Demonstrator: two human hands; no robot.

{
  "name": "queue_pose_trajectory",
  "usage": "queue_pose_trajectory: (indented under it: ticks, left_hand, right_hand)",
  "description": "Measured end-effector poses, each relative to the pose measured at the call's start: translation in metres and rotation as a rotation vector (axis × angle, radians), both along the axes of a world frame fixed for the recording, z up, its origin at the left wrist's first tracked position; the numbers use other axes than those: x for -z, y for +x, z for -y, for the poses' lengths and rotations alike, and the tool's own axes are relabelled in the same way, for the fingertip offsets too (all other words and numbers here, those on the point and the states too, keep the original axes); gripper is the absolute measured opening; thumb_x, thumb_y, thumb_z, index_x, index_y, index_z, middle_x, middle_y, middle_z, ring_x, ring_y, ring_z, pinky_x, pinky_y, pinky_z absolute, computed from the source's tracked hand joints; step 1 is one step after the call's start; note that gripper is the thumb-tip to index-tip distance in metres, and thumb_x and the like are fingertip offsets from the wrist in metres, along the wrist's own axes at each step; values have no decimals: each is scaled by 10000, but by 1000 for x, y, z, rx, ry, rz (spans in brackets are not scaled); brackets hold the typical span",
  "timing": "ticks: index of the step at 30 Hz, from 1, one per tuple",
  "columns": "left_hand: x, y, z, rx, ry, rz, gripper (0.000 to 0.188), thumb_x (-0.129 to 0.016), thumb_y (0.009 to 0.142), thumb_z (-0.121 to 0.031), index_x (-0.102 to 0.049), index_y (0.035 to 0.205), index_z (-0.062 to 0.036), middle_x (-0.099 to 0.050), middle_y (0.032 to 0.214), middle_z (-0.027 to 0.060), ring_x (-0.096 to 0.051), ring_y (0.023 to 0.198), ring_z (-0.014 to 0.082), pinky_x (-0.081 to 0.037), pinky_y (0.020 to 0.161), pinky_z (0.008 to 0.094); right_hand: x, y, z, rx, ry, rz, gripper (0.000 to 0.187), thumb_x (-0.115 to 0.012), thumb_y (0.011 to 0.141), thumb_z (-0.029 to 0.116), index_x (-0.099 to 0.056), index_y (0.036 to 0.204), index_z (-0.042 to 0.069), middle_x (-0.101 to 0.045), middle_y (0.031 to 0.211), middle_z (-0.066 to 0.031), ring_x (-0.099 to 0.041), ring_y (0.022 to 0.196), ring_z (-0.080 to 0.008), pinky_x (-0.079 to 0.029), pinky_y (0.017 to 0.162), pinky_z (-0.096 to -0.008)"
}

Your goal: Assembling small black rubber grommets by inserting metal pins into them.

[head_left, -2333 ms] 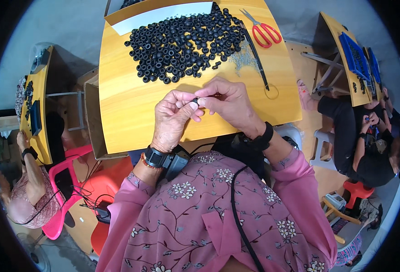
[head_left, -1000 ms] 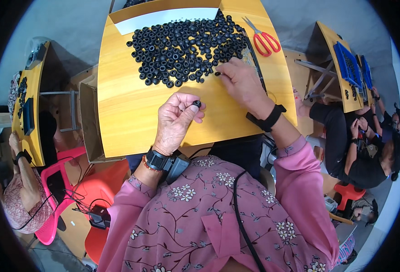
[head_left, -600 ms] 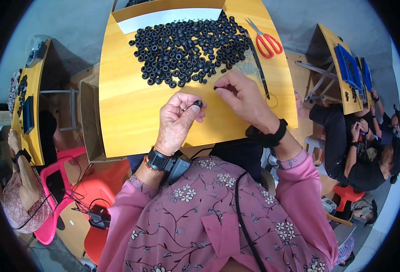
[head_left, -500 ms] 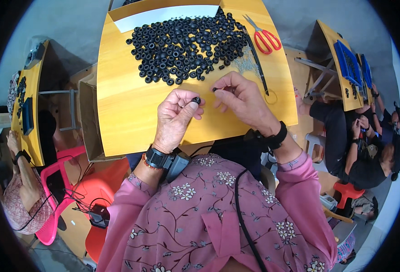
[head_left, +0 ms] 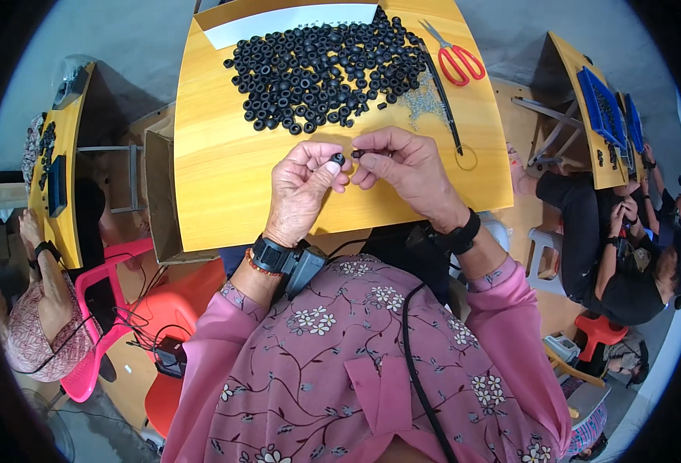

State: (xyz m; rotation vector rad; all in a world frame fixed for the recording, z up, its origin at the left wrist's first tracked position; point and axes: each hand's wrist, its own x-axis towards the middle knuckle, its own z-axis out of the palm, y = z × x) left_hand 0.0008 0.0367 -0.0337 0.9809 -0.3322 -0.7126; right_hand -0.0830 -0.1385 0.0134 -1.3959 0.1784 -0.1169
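Over the near half of the yellow table (head_left: 225,208), my left hand (head_left: 300,189) pinches a small black ring-shaped part (head_left: 337,159) between thumb and fingertips. My right hand (head_left: 410,171) pinches a smaller dark piece (head_left: 357,154), held close beside the ring part. Whether the two pieces touch, I cannot tell. Beyond my hands lies a wide spread of round black parts (head_left: 302,81), many with a hole in the middle. To its right is a scatter of small, clear or silvery bits (head_left: 424,104).
Red-handled scissors (head_left: 461,63) lie at the far right, beside a thin black rod (head_left: 442,96) and a yellowish loop (head_left: 466,159). An open box (head_left: 286,23) stands at the table's back. People sit at tables on both sides; blue trays (head_left: 601,108) are on the right one.
My right hand has moved left, bringing its dark piece close to the ring part in my left hand. The whole view has shifted slightly.
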Motion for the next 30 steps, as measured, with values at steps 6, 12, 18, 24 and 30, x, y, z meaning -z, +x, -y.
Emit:
queue_pose_trajectory:
  ticks: [6, 12, 18, 24, 30]
  left_hand:
    - [0, 0, -1, 15, 13, -4, 145, -591, 984, -19, -587, 1126, 8, -687, 1005, 126, -645, 808, 146, -539, 741, 262]
    - [2, 1, -2, 21, 15, 6, 137, -600, 979, -22, -600, 1110, 20, -690, 1004, 122, -648, 792, 138, -540, 732, 252]
    - [2, 1, -3, 24, 20, -2, 149, -610, 970, -13, -620, 1113, 30, -700, 992, 126, -648, 774, 131, -538, 718, 245]
    - [3, 1, -1, 11, 41, -2, 159, -608, 965, 4, -628, 1119, 39, -713, 984, 139, -653, 756, 132, -539, 705, 243]
    - [0, -1, -1, -4, 95, 4, 145, -605, 963, 15, -634, 1102, 45, -720, 964, 140, -653, 741, 127, -541, 688, 242]
  right_hand:
    - [0, -1, 2, 12, -121, 19, 166, -668, 934, 38, -680, 1081, -38, -729, 896, -75, -678, 739, -103, -566, 689, -235]
    - [-8, 4, -4, 14, -254, 46, 137, -677, 912, 18, -711, 1043, -3, -696, 890, -43, -663, 773, -92, -548, 686, -239]
    - [-5, 9, -7, 21, -459, 156, 136, -676, 899, 5, -706, 1032, 4, -665, 874, -60, -665, 785, -123, -542, 694, -256]
    - [-13, 11, -7, 20, -649, 221, 122, -664, 885, -7, -696, 999, 18, -658, 822, -103, -669, 736, -211, -534, 666, -306]
    - [-12, 14, 1, -53, -801, 335, 167, -640, 866, -21, -696, 1012, 38, -633, 789, -119, -644, 712, -276, -515, 634, -355]
